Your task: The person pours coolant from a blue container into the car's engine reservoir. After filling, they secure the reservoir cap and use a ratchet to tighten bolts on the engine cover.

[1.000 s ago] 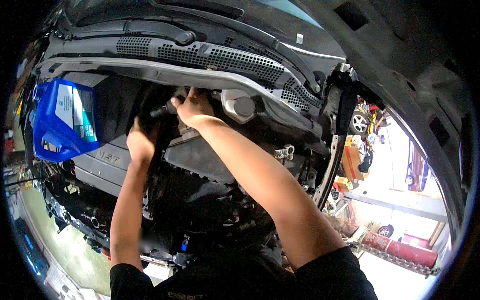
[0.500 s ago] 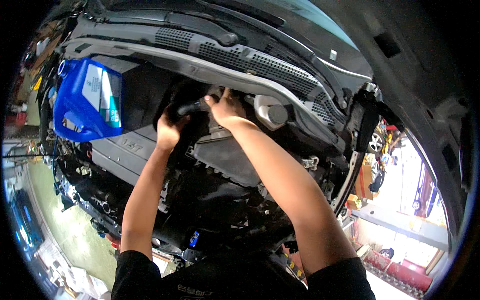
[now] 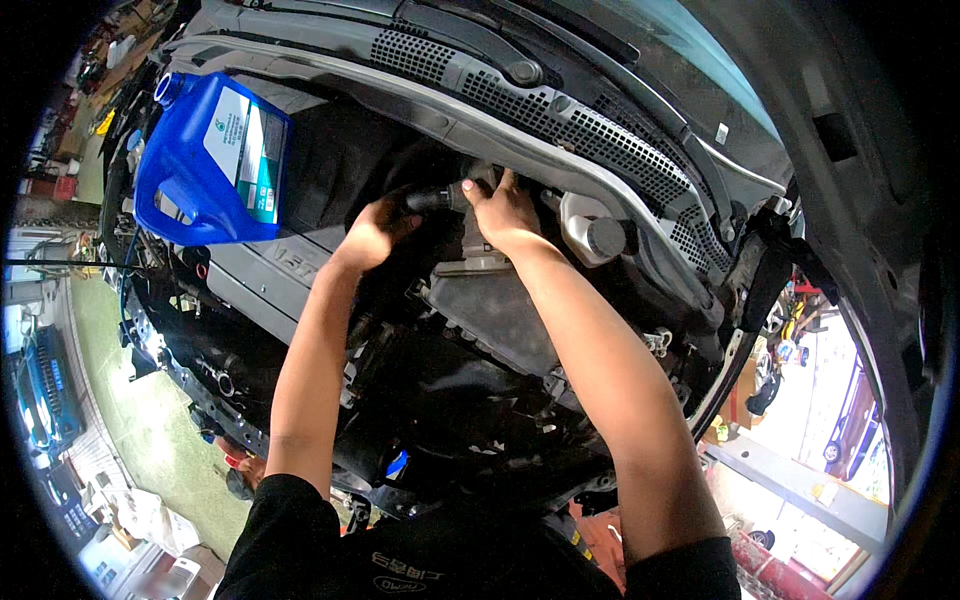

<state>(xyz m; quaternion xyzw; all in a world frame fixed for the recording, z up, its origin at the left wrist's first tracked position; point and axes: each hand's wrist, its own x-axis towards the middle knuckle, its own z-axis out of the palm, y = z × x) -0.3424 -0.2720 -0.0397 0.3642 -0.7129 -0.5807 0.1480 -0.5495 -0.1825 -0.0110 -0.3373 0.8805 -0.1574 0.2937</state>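
Note:
Deep in a car's engine bay, both my hands are at a black hose (image 3: 432, 199) near the rear of the engine. My left hand (image 3: 374, 238) is closed round the hose's left end, its fingertips partly lost in shadow. My right hand (image 3: 503, 214) grips the dark housing (image 3: 481, 232) at the hose's right end, thumb on top near the joint; its other fingers are hidden behind. Below my right hand lies a flat black box-shaped cover (image 3: 500, 312). Just right of that hand stands a whitish reservoir with a grey round cap (image 3: 606, 239).
A blue plastic jug (image 3: 215, 165) with an uncapped mouth rests on the engine at the left, beside the grey engine cover (image 3: 262, 290). The perforated cowl panel (image 3: 560, 118) spans the back. The raised hood (image 3: 850, 200) hangs at the right.
The view has shifted, so the engine bay appears farther right and slightly tilted. Both hands stay at the hose and housing; my left hand's wrist has turned slightly.

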